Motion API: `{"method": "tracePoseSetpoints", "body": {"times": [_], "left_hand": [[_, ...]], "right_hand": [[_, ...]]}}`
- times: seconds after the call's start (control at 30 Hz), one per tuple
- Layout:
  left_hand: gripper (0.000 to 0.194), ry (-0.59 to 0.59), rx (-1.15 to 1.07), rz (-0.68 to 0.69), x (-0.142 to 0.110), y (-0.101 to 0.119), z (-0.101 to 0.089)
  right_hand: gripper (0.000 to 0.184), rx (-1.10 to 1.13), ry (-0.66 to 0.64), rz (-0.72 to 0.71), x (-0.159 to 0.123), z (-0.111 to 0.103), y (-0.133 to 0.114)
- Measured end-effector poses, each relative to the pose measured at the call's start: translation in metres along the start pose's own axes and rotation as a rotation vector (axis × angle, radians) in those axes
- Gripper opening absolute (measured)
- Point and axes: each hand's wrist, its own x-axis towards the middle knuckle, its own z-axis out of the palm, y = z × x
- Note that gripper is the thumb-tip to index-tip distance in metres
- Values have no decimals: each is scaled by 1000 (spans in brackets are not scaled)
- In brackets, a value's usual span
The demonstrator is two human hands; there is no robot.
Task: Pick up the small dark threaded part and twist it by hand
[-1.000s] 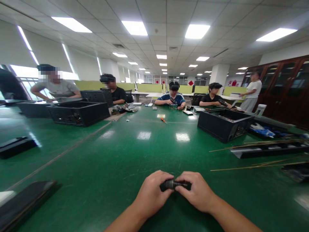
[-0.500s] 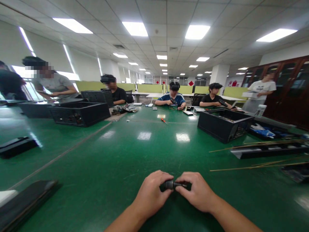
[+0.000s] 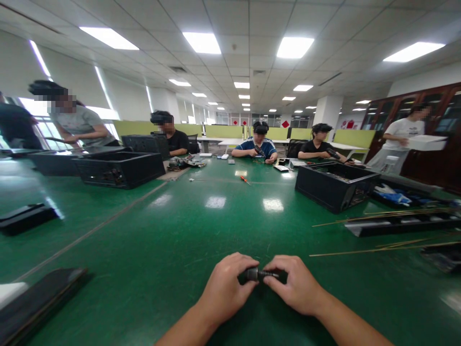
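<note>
Green desk [image 3: 162,240] with 2 hands at work at its near edge, read from left to right. At the near left lies a dark slab [image 3: 39,302], beside a white object [image 3: 10,294] cut off by the edge of view; farther back is a black box-shaped part [image 3: 27,218]. At the far left, a low dark case [image 3: 52,163] stands next to an open-topped computer case [image 3: 124,170]; the rim hides most of the latter's interior, and small parts show through its near wall. To its right is a heap of circuit boards [image 3: 185,163], contents too small to separate.

Near centre, the left hand [image 3: 228,283] has its fingers wrapped around the body of a dark tool [image 3: 252,274], held roughly level above the desk. The fingers of the right hand [image 3: 297,286] are closed on its narrow, ribbed end. An orange screwdriver [image 3: 245,180] lies at the far centre.

On the right, a second open computer case [image 3: 324,192] contains parts too small to name. Just beyond its right side, a dark tray [image 3: 382,201] holds blue-and-white gloves [image 3: 394,194]. Nearer lie thin golden rods [image 3: 345,254] and a dark metal channel [image 3: 367,229]. At the far right, a standing person [image 3: 401,129] carries a white box [image 3: 427,142], its contents not visible.
</note>
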Motion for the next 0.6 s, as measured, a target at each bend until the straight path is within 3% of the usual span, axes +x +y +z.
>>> {"method": "tracePoseSetpoints", "body": {"times": [0.6], "left_hand": [[34, 12, 13, 19, -1, -3, 0]], "right_hand": [[5, -20, 3, -23, -2, 0, 3]]}}
